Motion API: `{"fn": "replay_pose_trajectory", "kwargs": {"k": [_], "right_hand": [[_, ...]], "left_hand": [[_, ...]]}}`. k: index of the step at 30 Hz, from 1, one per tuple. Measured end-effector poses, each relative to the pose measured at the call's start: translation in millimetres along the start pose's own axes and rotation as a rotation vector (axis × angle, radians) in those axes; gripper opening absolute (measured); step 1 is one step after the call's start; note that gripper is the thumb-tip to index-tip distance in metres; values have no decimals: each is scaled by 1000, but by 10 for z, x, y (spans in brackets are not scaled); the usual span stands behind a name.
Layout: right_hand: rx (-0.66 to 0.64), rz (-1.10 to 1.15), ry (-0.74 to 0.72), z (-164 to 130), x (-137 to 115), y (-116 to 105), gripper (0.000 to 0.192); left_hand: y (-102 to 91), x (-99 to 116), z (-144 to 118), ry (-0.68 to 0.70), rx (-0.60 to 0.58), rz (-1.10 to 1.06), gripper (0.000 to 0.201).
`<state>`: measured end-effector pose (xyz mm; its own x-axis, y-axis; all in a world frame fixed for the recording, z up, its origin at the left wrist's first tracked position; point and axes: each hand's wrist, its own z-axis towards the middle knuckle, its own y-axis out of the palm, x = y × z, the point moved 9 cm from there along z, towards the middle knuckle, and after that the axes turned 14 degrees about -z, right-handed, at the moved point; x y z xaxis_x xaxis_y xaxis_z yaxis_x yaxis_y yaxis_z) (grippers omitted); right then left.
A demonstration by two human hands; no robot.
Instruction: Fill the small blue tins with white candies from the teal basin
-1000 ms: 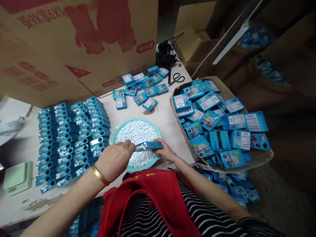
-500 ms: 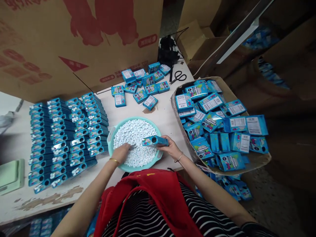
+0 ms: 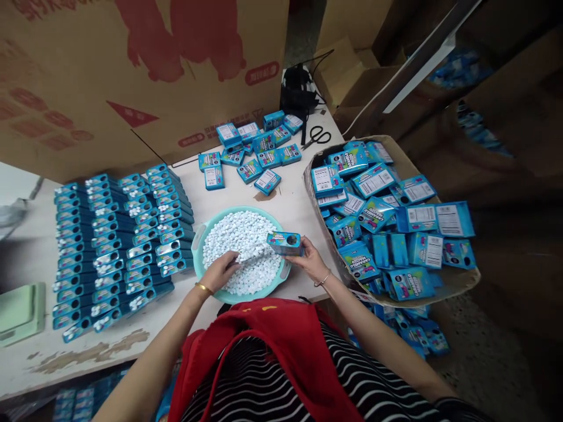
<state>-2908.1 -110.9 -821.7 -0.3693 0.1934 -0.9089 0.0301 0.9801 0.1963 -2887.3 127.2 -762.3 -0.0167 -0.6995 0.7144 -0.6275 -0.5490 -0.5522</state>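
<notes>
In the basin, a turquoise plastic bowl with handles (image 3: 199,246), lies a mass of small white candies (image 3: 235,234). My left hand (image 3: 219,271) is over its near left side, fingers closed on the handle of a scoop (image 3: 257,251). The scoop points right and is blurred among the candies. My right hand (image 3: 310,261) grips a blue candy box (image 3: 285,241) above the basin's right rim. The box's narrow end with a dark round hole faces up, close to the scoop's tip.
Rows of upright blue boxes (image 3: 145,234) stand at left, some topped with white candies. Loose boxes (image 3: 264,146) and scissors (image 3: 317,136) lie behind the basin. A carton (image 3: 472,284) of boxes is at right, a green scale (image 3: 20,313) far left.
The box in my right hand has moved right and slightly up, turning more upright. My left hand has shifted slightly right, and the scoop now reaches towards the box.
</notes>
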Motion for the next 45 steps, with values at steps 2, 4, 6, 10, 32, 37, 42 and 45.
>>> {"fn": "replay_pose_trajectory", "kwargs": {"k": [2,4,6,10,32,37,42,45], "right_hand": [[19,-53,-37,8,-15,-22,44],[26,-88,-63,15,-25,-4,41],[27,-122,-105,19,-51,40,37],[4,-190,-192,9,-100,151,31],[-11,-157,-128,-3,7,249,33],[53,-141,-67,35,7,50,37],[131,-89,16,52,111,-101,43],[152,-52,68,38,195,-150,49]], "left_hand": [[-209,198,-115,48,22,-20,28],[-393,425,-221,83,18,13,27],[-516,653,-300,110,-12,66,26],[-606,968,-354,149,-57,124,25],[-809,788,-232,-122,8,673,24],[-342,-301,46,-232,-88,438,18],[343,-330,456,-138,-71,275,31],[496,-292,541,-118,-54,190,33]]}}
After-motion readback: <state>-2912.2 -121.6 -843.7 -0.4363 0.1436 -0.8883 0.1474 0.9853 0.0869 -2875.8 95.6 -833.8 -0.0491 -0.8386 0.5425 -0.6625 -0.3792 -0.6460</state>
